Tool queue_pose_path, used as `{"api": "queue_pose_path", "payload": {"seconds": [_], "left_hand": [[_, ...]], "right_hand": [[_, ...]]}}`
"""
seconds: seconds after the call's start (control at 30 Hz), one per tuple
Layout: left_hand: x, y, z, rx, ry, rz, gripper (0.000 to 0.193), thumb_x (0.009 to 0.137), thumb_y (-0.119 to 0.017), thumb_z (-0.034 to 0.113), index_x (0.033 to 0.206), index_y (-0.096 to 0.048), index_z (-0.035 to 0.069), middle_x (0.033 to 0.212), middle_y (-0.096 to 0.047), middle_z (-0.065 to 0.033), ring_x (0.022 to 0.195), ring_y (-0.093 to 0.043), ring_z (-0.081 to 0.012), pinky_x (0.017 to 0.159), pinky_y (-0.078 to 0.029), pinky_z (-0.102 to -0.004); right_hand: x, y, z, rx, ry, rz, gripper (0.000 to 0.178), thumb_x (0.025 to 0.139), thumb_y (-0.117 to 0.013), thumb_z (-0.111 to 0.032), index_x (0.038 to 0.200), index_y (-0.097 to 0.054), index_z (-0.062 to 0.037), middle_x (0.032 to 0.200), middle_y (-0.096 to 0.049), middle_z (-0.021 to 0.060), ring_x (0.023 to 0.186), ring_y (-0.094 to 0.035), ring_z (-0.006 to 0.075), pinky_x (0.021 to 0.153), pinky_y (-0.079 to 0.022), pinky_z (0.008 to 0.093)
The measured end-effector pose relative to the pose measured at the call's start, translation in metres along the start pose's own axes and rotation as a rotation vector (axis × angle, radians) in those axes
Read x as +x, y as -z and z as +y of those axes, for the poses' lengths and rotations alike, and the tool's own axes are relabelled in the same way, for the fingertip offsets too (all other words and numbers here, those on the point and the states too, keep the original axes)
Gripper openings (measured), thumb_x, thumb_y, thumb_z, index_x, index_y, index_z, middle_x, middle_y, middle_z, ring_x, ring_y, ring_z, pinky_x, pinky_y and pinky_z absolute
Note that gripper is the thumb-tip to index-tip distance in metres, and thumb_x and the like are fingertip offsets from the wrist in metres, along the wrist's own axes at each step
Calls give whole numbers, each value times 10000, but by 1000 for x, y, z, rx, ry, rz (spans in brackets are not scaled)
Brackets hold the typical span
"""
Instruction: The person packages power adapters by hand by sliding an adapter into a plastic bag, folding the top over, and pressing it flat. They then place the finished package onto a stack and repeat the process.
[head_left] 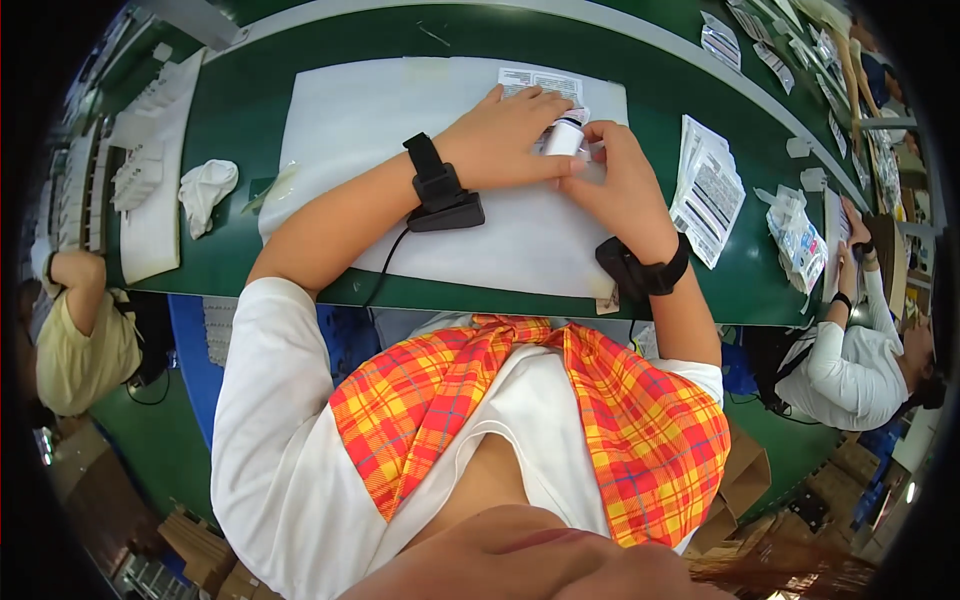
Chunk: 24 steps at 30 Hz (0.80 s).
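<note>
A small white bottle point(564, 137) with a dark band near its top lies between my hands on the white work mat point(400, 90). My left hand point(508, 138) is open, its fingers stretched over the lower edge of a printed sheet point(540, 80). Its thumb reaches across just below the bottle. From the other side, my right hand point(622, 190) bends its fingers about the bottle, thumb near the bottle's lower end. Something clear, like thin film, shows around the bottle's top; what it is I cannot make out.
A stack of printed sheets point(708, 190) lies right of the mat, with a plastic packet point(795, 235) farther right. At the left are a crumpled white cloth point(207, 195) and a board with white pieces point(150, 230). Other people point(850, 370) sit on both sides. A metal rail point(640, 30) borders the far side.
</note>
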<state>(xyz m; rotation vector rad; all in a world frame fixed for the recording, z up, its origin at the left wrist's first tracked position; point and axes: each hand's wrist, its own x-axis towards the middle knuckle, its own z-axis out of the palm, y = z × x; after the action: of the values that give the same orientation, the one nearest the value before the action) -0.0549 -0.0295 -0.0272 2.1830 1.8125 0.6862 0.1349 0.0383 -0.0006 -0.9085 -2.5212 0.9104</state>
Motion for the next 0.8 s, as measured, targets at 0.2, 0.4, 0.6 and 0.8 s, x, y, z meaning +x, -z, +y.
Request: {"api": "queue_pose_path", "payload": {"seconds": [0.2,0.4,0.6,0.8], "left_hand": [[-2,-2,9,102,43,-3,837,843,-524,619,1404,-373,17,1433,-414,-204,1353,-346,-383,1093,-194,-607],[-11,-4,23,405,-4,129,884,838,-511,647,1395,-354,-21,1412,-412,-257,1338,-360,-398,1068,-221,-631],[-4,7,20,-116,33,-31,917,835,-532,641,1411,-315,-39,1421,-390,-272,1310,-386,-425,1051,-276,-612],[-10,1,25,390,-36,176,893,845,-614,537,1433,-258,-33,1378,-436,-259,1234,-466,-405,1027,-378,-473]], "right_hand": [[14,12,9,147,42,-90,369,757,-685,-80,1095,-542,-38,988,-579,86,858,-550,184,782,-467,279],[25,2,11,215,15,-20,232,771,-625,-10,985,-538,-31,831,-582,60,735,-526,142,674,-449,240],[21,5,0,117,-27,-41,153,794,-561,8,926,-491,-24,786,-546,62,680,-498,141,638,-435,244],[23,1,9,229,42,2,139,804,-544,10,925,-483,-23,782,-529,58,671,-492,142,637,-433,246]]}}
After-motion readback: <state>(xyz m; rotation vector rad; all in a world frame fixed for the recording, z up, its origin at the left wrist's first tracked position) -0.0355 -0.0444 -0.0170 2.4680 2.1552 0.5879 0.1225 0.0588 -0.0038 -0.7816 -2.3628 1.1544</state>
